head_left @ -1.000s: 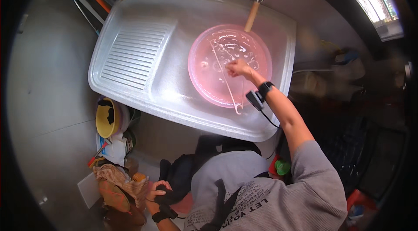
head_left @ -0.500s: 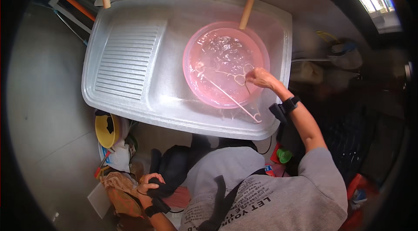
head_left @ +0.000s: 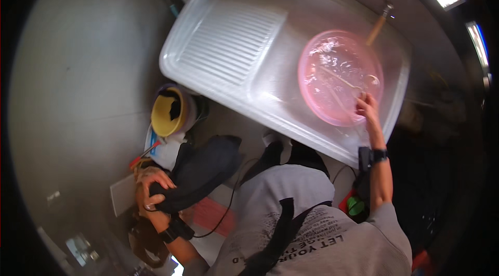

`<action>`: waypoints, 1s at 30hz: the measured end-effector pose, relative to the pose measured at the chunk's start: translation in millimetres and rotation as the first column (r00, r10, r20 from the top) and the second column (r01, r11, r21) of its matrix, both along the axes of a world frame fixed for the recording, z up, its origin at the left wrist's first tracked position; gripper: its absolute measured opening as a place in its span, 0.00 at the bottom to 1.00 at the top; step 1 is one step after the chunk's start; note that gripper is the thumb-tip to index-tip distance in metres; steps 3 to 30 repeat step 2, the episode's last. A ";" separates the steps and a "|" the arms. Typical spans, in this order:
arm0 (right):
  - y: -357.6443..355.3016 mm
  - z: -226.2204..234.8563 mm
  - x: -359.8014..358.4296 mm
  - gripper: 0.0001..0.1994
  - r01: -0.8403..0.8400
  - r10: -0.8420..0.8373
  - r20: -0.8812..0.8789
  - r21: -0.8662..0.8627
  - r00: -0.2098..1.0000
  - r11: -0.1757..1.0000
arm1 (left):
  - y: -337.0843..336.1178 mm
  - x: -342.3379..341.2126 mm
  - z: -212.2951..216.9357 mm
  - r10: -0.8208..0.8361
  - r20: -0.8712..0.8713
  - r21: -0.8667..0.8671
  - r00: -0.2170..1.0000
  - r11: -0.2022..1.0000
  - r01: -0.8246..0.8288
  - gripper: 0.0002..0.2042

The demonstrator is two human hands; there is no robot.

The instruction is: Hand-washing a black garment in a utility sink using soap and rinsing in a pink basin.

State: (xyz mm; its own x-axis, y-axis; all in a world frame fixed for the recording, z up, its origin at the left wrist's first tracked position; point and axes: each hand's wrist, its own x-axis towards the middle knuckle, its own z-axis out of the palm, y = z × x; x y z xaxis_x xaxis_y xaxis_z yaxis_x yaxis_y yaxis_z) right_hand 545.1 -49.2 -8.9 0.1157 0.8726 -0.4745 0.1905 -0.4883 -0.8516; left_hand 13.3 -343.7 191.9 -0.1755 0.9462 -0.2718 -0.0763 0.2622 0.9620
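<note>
My right hand (head_left: 368, 108) reaches over the near right rim of a round pink basin (head_left: 305, 86). Its fingers are closed on a pale plastic clothes hanger (head_left: 339, 76), which lies in the churning water. Another thin, pale hanger bar shows faintly lower in the basin, blurred. Low on the left, my left hand (head_left: 155, 186) is closed round a bunched dark garment (head_left: 205, 172). The garment hangs beside my lap, and part of that hand's grip is hidden in its folds.
The basin stands in a grey laundry sink (head_left: 275, 100) with a ribbed washboard (head_left: 228, 42) on its left. A tap with a tan hose (head_left: 375, 31) is at the back. Left below the sink stands a yellow bucket (head_left: 162, 114) with dark cloth inside.
The view has turned, so the sink appears tilted and farther right. My left hand has lifted the dark garment out to the left. The hanger under my right hand has shifted in the basin.
</note>
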 end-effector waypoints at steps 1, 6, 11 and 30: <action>-2.7 5.9 0.8 0.06 -0.083 0.084 -0.010 0.109 0.996 0.991 | -7.1 -6.2 15.9 0.043 -0.023 0.091 0.999 0.995 -0.041 0.16; -1.7 7.2 -10.1 0.06 -0.096 0.099 -0.017 0.116 0.995 0.989 | -5.8 -12.3 27.6 0.059 -0.026 0.184 0.998 0.981 -0.053 0.17; -1.7 7.2 -10.1 0.06 -0.096 0.099 -0.017 0.116 0.995 0.989 | -5.8 -12.3 27.6 0.059 -0.026 0.184 0.998 0.981 -0.053 0.17; -1.7 7.2 -10.1 0.06 -0.096 0.099 -0.017 0.116 0.995 0.989 | -5.8 -12.3 27.6 0.059 -0.026 0.184 0.998 0.981 -0.053 0.17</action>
